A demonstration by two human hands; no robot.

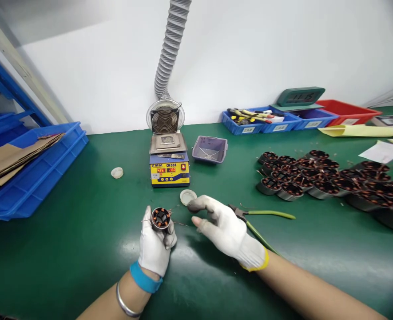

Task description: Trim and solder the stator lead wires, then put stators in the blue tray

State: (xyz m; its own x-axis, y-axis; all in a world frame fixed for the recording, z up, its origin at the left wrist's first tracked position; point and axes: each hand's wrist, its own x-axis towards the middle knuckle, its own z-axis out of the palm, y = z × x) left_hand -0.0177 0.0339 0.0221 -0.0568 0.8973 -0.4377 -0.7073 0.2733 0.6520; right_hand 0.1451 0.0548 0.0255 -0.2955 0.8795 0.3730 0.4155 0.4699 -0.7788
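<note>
My left hand, in a white glove, grips a small round motor stator with copper windings, its open end facing up. Thin wire ends stick out from its sides. To the right, my gloved right hand hovers over the table with thumb and forefinger apart and nothing between them. One bare fingertip shows through that glove. Just beyond the forefinger lies a shallow white round dish. Partly behind the right hand are cutting pliers with green handles.
A solder pot with a red display stands ahead, under a grey exhaust hose. Beside it is a purple tray. Many stators fill the right side. Blue tool bins line the back; a blue crate stands left.
</note>
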